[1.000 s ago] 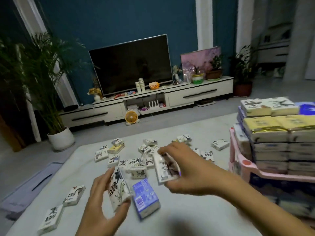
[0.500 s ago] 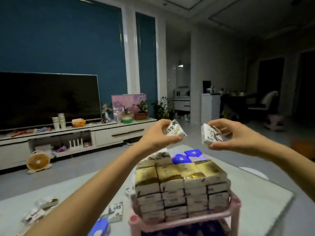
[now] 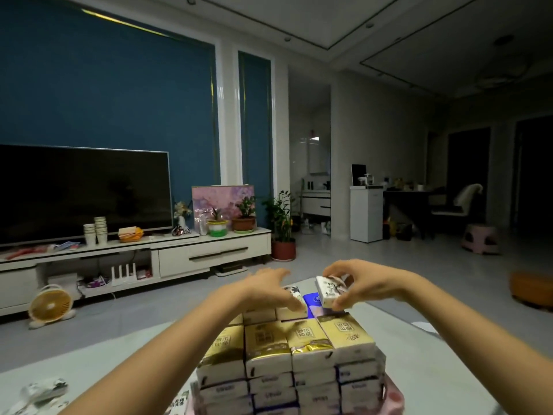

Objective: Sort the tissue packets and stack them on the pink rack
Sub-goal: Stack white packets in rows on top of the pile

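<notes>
Both hands have dropped in the last half second, from chest height down to the back of the stack (image 3: pixel 299 354) on the rack (image 3: pixel 393 398), so two more packets are about to land. The rack itself barely shows, just a pink edge under a full block: gold packets (image 3: pixel 305 333) across the front of the top layer, white ones behind and below, blue packets (image 3: pixel 312 302) at the rear. The left hand (image 3: pixel 266 290) is low over the back row with the left packet (image 3: pixel 294 294) under it. It's too blurred to tell whether it's pinching or merely pressing. The right hand (image 3: pixel 365 284) hovers just above the blue ones, fingers and thumb clamped on the right packet (image 3: pixel 327 290), tilted and not yet down. Plenty remains: loose packets (image 3: pixel 45 389) lie at the table's (image 3: pixel 449 369) near left corner.
</notes>
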